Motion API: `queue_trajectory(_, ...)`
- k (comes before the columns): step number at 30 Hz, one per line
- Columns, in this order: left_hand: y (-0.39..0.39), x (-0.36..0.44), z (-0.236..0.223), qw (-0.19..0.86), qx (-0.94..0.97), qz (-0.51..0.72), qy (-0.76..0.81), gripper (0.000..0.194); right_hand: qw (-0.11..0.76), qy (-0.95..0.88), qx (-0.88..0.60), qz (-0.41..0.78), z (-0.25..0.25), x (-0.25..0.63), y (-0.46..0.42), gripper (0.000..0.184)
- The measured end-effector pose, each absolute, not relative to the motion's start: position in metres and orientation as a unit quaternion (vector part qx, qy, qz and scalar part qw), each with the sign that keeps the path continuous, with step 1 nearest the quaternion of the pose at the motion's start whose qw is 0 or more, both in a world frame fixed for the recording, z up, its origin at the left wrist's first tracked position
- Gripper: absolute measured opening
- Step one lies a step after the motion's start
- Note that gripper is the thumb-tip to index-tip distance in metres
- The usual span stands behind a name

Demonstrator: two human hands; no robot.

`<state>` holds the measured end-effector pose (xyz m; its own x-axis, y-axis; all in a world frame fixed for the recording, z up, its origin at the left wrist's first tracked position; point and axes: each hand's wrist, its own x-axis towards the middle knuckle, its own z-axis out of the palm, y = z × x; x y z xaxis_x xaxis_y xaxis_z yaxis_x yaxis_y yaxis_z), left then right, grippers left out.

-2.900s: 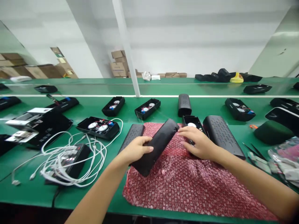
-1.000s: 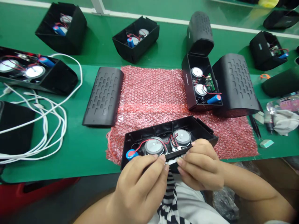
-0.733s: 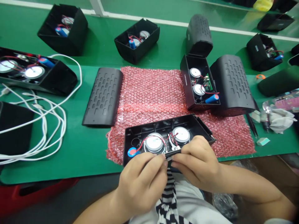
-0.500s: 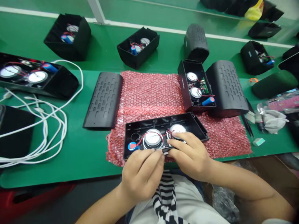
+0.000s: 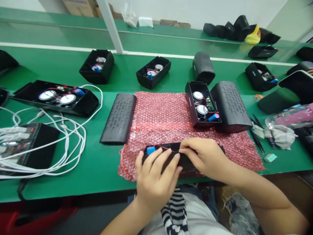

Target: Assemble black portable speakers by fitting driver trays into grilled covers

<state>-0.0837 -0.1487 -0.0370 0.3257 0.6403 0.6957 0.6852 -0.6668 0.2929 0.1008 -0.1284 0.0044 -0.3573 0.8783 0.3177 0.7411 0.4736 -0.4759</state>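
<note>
A black speaker housing (image 5: 189, 164) is tipped on the red bubble wrap, its outer wall facing me and its inside mostly hidden. A blue cylindrical battery (image 5: 151, 150) and a thin red wire show above its near rim. My left hand (image 5: 156, 179) lies against the housing's left part with fingers stretched and spread. Thumb and forefinger of my right hand (image 5: 206, 158) pinch at the rim near the middle; what is between them is too small to make out.
Red bubble wrap (image 5: 161, 109) covers the green bench (image 5: 95, 173). An open speaker half (image 5: 202, 104) and a closed speaker (image 5: 230, 106) stand behind right. A textured cover (image 5: 119, 119) lies left, near white cables (image 5: 80, 153) and a charging hub (image 5: 44, 147). Tweezers (image 5: 256, 140) lie right.
The housing has tipped so its outer wall faces me and the round drivers are hidden. My left hand has spread its fingers across it. The camera view has tilted up.
</note>
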Motion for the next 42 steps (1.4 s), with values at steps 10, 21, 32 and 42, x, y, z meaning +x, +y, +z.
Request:
queue_trajectory(10,-0.131,-0.078,-0.033,-0.051,-0.821,-0.383,-0.42,0.012,0.312,-0.828,-0.462,-0.054,-0.021,0.123,-0.152,0.026)
queue_trajectory(21,-0.14,-0.076,-0.043,0.07,-0.823,-0.445,-0.346,0.016,0.333,-0.854,-0.387,-0.101,-0.025,0.124,-0.15,0.021)
queue_trajectory(32,-0.143,-0.076,-0.053,0.093,-0.818,-0.459,-0.335,0.022,0.259,-0.824,-0.474,0.17,0.013,0.109,-0.131,0.013)
queue_trajectory(42,-0.142,-0.073,-0.056,0.092,-0.8,-0.483,-0.343,0.017,-0.001,-0.805,-0.439,0.399,0.05,0.092,-0.078,0.014)
